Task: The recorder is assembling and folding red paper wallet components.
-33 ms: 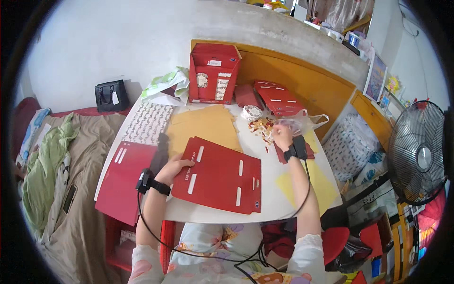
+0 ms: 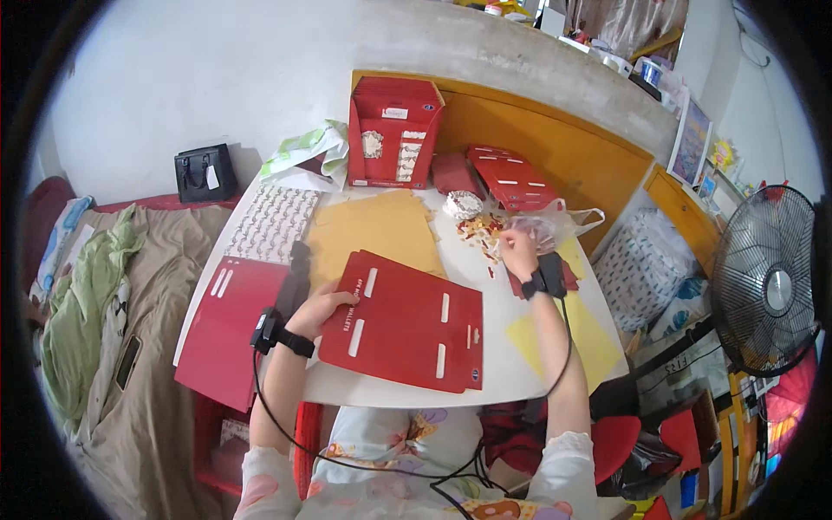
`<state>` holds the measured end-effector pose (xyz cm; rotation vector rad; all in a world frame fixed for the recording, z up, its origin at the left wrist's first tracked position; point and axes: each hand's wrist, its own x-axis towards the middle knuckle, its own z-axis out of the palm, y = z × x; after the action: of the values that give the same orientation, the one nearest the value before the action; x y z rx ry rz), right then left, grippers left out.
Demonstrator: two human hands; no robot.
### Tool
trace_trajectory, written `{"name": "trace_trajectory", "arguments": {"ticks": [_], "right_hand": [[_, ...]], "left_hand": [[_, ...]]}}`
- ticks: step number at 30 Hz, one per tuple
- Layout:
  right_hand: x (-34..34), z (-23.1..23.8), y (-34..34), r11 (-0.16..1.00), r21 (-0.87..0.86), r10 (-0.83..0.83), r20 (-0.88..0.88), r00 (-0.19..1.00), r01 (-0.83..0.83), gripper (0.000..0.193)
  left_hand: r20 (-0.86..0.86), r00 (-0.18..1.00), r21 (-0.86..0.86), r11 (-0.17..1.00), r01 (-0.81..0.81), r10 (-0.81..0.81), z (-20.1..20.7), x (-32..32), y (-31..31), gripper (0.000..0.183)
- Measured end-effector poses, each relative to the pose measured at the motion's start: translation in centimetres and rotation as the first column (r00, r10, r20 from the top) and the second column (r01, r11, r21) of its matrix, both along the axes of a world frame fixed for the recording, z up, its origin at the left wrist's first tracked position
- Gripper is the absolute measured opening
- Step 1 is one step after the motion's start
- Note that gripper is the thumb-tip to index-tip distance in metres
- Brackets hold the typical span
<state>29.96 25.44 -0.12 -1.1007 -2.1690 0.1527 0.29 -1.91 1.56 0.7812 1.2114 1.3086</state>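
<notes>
My left hand (image 2: 319, 309) grips the left edge of a flat red cardboard card (image 2: 403, 325) with several white slots, its thumb on top. The card is tilted over the near edge of the white table (image 2: 511, 381). Over at the right, my right hand (image 2: 520, 254) has its fingers bent together beside a pile of small red, white and yellow pieces (image 2: 477, 230). Whatever is in those fingers is too small or hidden. A clear plastic bag (image 2: 559, 224) lies just beyond this hand, and red pieces of card (image 2: 568, 270) lie beneath its wrist.
A red display box (image 2: 381, 130) stands at the back, with stacked red cards (image 2: 511, 178) to its right. Brown paper (image 2: 373, 230), a patterned sheet (image 2: 273, 225), a larger red sheet (image 2: 230, 329) and yellow paper (image 2: 555, 342) cover parts of the table. A fan (image 2: 767, 282) stands right.
</notes>
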Motion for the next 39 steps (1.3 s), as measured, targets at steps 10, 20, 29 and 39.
{"name": "trace_trajectory", "arguments": {"ticks": [10, 20, 29, 39], "right_hand": [[0.8, -0.3, -15.7, 0.840, -0.350, 0.454, 0.033, 0.890, -0.415, 0.038], [1.6, -0.8, -16.7, 0.818, -0.311, 0.541, 0.129, 0.831, -0.484, 0.043], [0.8, -0.4, -16.4, 0.857, -0.263, 0.499, 0.213, 0.840, -0.443, 0.041], [1.2, -0.8, -16.8, 0.846, -0.234, 0.520, 0.167, 0.837, -0.479, 0.042]], "left_hand": [[-0.511, 0.818, -0.225, 0.960, 0.168, -0.263, 0.3, 1.0, 0.5, 0.034], [-0.939, -0.213, 0.233, 0.956, 0.176, 0.269, -4.3, 0.8, 2.3, 0.047], [-0.933, -0.289, 0.151, 0.963, 0.222, 0.213, -5.6, -1.9, 6.8, 0.052], [-0.984, 0.004, 0.169, 0.933, 0.318, 0.177, -3.5, -2.8, 8.1, 0.062]]}}
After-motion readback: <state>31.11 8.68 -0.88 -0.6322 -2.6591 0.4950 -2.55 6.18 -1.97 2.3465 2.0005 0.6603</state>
